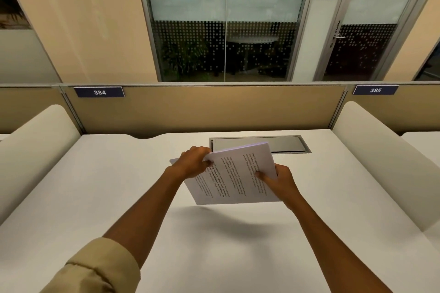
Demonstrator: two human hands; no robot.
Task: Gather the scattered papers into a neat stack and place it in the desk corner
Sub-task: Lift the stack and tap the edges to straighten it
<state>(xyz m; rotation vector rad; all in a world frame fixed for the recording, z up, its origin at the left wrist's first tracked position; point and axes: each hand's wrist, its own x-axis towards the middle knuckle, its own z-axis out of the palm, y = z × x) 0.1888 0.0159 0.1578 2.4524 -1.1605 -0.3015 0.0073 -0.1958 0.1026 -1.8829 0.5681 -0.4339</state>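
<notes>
Fingers of both hands, left hand (194, 162) and right hand (278, 181), grip one stack of papers (235, 176) above the desk (95, 197).

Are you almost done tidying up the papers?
Nearly. Done: no loose sheets show on the desk. In hand: the left hand and right hand hold the papers above it, edges still uneven. Left: square them up and set them in a corner.

We extend both arms forward; our left hand (194, 162) and right hand (279, 179) each pinch closed on printed white paper sheets (234, 173).
</notes>
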